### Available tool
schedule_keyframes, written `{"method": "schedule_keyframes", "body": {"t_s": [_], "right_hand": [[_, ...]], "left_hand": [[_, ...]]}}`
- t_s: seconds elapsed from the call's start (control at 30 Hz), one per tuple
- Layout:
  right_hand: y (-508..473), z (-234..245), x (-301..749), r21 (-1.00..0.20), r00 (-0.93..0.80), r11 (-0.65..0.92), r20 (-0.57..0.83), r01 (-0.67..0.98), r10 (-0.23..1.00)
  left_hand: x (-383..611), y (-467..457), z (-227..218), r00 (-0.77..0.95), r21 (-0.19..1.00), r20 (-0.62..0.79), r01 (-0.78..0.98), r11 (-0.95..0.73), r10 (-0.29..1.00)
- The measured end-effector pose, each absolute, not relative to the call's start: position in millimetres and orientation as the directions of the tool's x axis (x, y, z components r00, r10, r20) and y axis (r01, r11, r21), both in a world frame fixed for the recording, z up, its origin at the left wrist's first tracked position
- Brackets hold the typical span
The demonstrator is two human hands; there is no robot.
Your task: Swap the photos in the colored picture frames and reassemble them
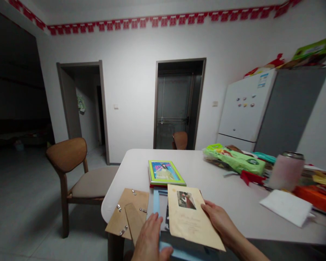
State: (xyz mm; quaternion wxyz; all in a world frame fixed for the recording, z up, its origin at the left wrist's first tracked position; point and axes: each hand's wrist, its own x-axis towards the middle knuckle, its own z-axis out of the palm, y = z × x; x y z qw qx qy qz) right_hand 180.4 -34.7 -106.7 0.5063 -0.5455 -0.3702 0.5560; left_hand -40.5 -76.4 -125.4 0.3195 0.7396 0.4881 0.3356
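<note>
My right hand (pixel 220 219) grips the right edge of a tan printed sheet (pixel 190 221) that bears a small picture near its top. The sheet lies tilted over a light blue picture frame (pixel 156 201) at the table's near edge. My left hand (pixel 151 237) rests on the frame's left side, fingers curled down onto it. To the left of that hand lies a brown frame backing board (pixel 125 212) with metal clips and a fold-out stand. Behind these sits a green-framed picture (pixel 165 172) stacked on a red one.
The white table (pixel 206 174) carries a green packet (pixel 233 157), a pink flask (pixel 286 170), a white paper (pixel 286 206) and orange and other packets at right. A wooden chair (pixel 76 174) stands at left. A fridge (pixel 250 108) and two doorways are behind.
</note>
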Motion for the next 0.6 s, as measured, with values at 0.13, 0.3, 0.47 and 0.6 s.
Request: {"method": "schedule_keyframes", "body": {"t_s": [0.13,0.3,0.47,0.6], "right_hand": [[-26.9,-121.0,186.5,-0.977,0.120,-0.213,-0.208,0.028,0.971],[-10.4,-132.4,175.4,-0.944,0.122,-0.087,-0.051,0.317,0.991],[-4.0,-129.0,169.3,-0.756,0.096,-0.003,0.078,0.654,0.992],[-10.7,-121.3,164.8,-0.455,0.093,-0.010,0.159,0.890,0.983]], "left_hand": [[-45.3,-76.4,-131.4,0.416,0.587,0.034,0.728,-0.355,0.909],[-39.2,-75.3,-138.3,0.445,0.565,0.088,0.714,-0.413,0.891],[-40.0,-77.0,-138.4,0.446,0.533,0.086,0.735,-0.419,0.891],[-40.8,-76.6,-138.4,0.449,0.483,0.076,0.765,-0.427,0.890]]}}
